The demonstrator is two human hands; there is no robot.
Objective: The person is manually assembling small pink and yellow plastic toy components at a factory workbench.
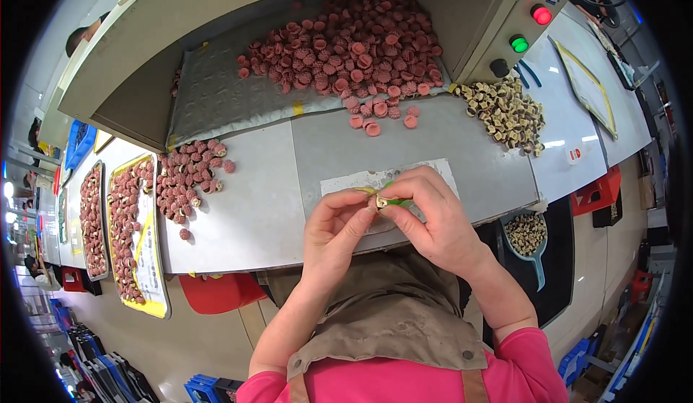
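Note:
In front of my chest both hands meet, fingertips pinched together. My left hand [336, 230] is closed, its thumb and fingers on a small pink raspberry-shaped cup, mostly hidden by the fingertips. My right hand [437, 222] pinches a small cream-and-brown piece [382, 202] against that cup. Something bright green [395, 202] shows at the right fingertips, and a yellow bit [367, 189] at the left ones; I cannot make out what they are. Under the hands lies a pale rectangular sheet [333, 185] on the grey worktop.
A heap of pink raspberry-shaped cups [361, 49] spills from a machine opening. Cream-and-brown pieces [505, 114] are piled at right. Filled raspberry shapes [189, 176] lie at left beside a yellow-edged tray [155, 280]. A blue scoop [538, 262] with pieces is below the right edge.

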